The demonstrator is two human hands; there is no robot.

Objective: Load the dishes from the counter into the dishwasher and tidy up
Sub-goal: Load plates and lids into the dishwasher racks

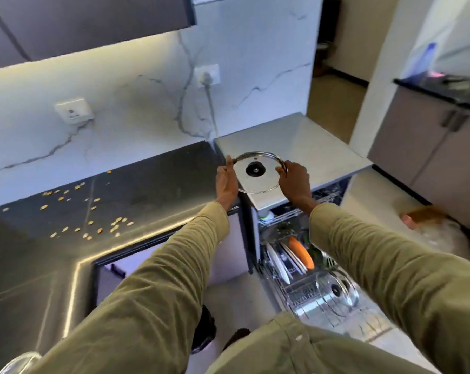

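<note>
A round glass lid point(258, 172) with a steel rim and a black knob sits over the grey top of the dishwasher point(304, 143). My left hand point(226, 182) grips its left rim and my right hand point(296, 180) grips its right rim. Below, the lower rack point(309, 290) is pulled out. In it stand white plates point(278, 261), an orange plate point(301, 252) and another glass lid point(336, 290).
Yellow crumbs point(90, 220) are scattered over the dark counter point(152, 184) to the left. Two wall sockets, one with a plug and cord point(208, 82), sit on the marble backsplash. A brown spill point(422, 214) marks the floor at right, by grey cabinets point(439, 147).
</note>
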